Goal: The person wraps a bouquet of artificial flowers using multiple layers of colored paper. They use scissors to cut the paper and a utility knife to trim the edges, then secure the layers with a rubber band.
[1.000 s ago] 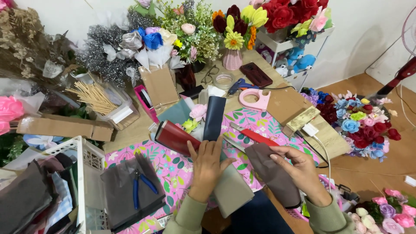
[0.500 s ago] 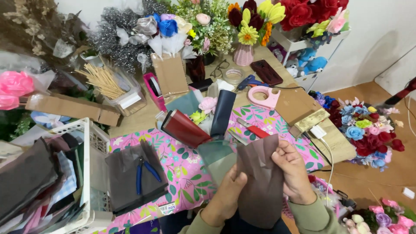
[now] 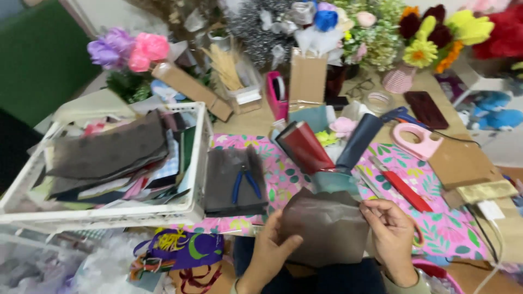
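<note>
Nearest, brown sheet (image 3: 327, 226) now spread flat between both hands, no longer hanging long as half a second ago. Left hand (image 3: 272, 253) grasping its left edge, thumb on top; right hand (image 3: 392, 234) pinching its right edge. Teal piece (image 3: 333, 181) peeking out just behind the sheet. Farther left on the floral counter (image 3: 447, 228), blue pliers (image 3: 245, 184) lying on a dark grey stack (image 3: 234, 182), beside a white basket (image 3: 109, 209) of sheets. Farther right, a red knife (image 3: 403, 188). Farthest, flowers (image 3: 430, 43).
</note>
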